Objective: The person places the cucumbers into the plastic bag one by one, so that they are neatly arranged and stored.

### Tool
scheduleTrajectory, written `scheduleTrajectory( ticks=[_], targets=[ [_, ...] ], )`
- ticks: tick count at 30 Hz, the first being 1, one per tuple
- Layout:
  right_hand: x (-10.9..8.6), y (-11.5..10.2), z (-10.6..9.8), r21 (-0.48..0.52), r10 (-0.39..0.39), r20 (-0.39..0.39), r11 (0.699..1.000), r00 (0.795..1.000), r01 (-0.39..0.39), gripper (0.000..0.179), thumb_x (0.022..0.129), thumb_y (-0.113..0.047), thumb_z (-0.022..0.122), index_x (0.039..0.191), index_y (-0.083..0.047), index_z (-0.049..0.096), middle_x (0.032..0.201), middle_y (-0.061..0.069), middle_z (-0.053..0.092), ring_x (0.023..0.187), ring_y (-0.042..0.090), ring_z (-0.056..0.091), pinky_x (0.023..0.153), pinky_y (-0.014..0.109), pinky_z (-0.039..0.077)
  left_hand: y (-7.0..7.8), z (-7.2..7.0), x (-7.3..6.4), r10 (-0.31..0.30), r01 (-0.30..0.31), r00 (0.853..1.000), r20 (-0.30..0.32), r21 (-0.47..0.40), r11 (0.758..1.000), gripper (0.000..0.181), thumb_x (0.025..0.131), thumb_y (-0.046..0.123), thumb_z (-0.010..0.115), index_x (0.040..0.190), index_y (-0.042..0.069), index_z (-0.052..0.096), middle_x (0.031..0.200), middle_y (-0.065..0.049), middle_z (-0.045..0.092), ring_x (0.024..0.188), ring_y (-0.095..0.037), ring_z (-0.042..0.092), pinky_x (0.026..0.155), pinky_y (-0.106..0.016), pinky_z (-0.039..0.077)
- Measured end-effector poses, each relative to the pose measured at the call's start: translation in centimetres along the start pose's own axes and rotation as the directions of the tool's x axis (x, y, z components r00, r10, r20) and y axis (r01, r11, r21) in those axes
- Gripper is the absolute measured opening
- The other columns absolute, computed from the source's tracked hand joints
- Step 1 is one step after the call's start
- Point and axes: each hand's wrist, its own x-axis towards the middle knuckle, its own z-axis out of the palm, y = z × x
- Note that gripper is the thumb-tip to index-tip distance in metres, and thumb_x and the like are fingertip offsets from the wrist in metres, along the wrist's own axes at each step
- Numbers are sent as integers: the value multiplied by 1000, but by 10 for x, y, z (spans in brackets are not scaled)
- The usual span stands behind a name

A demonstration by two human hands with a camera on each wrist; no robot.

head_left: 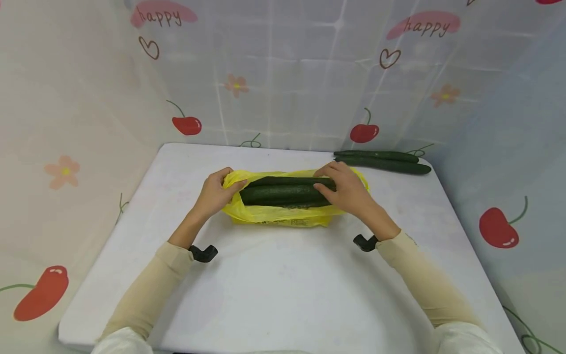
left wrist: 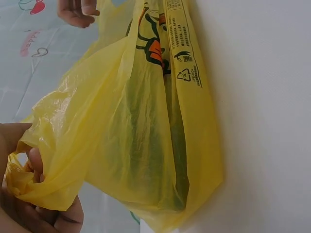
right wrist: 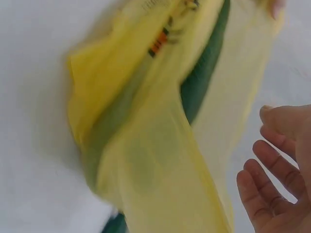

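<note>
A yellow plastic bag [head_left: 283, 215] lies lengthwise on the table, its mouth spread open and facing up. Inside it are dark green cucumbers [head_left: 283, 195], visible through the opening and, in the left wrist view, through the thin film. At the left end, my left hand [head_left: 213, 195] grips bunched bag film [left wrist: 53, 182] between thumb and fingers. My right hand [head_left: 347, 189] is over the right end of the bag. In the right wrist view that hand [right wrist: 286, 170] has loosely bent, spread fingers beside the bag's edge, with nothing held in them.
Two more cucumbers [head_left: 382, 162] lie side by side at the table's back right corner. The white table [head_left: 274, 290] is bordered by a printed curtain [head_left: 283, 73] at the back and sides. A dark wrist mount [head_left: 203, 253] juts out below each wrist.
</note>
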Motion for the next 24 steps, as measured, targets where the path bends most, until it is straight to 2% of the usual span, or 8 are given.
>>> scheduleTrajectory(
  ticks=[6, 14, 19, 24],
  targets=[
    [-8, 22, -39, 23, 52, -109, 998, 993, -50, 27, 90, -26, 73, 115, -17, 67, 116, 2, 66, 110, 22, 54, 92, 42, 45, -2, -1, -3, 11, -11, 1000, -7, 25, 1000, 30, 93, 49, 63, 96, 20, 57, 75, -5, 53, 58, -22, 55, 53, -30, 47],
    [-13, 49, -51, 33, 84, -140, 996, 987, -80, 27, 91, -25, 72, 115, -14, 68, 115, 5, 66, 106, 24, 54, 88, 44, 44, -4, -1, -3, 17, -17, 1000, 0, -18, 1000, 27, 94, 45, 63, 94, 19, 56, 74, -6, 48, 55, -23, 54, 52, -29, 48],
    [-15, 88, -54, 81, 210, -129, 976, 969, -200, 27, 93, -25, 68, 117, -11, 67, 119, 8, 64, 104, 29, 57, 91, 50, 47, -3, -1, -4, 11, -11, 1000, 6, -30, 999, 28, 94, 45, 63, 94, 19, 56, 74, -6, 47, 55, -23, 53, 51, -29, 47],
    [-25, 136, -50, 75, 362, -57, 931, 931, -357, 32, 95, -28, 65, 121, -9, 64, 127, 14, 61, 115, 35, 57, 100, 55, 44, -2, -1, -6, 4, -4, 1000, 14, -31, 1000, 26, 94, 43, 63, 95, 18, 56, 75, -6, 47, 55, -21, 53, 51, -27, 47]
  ],
)
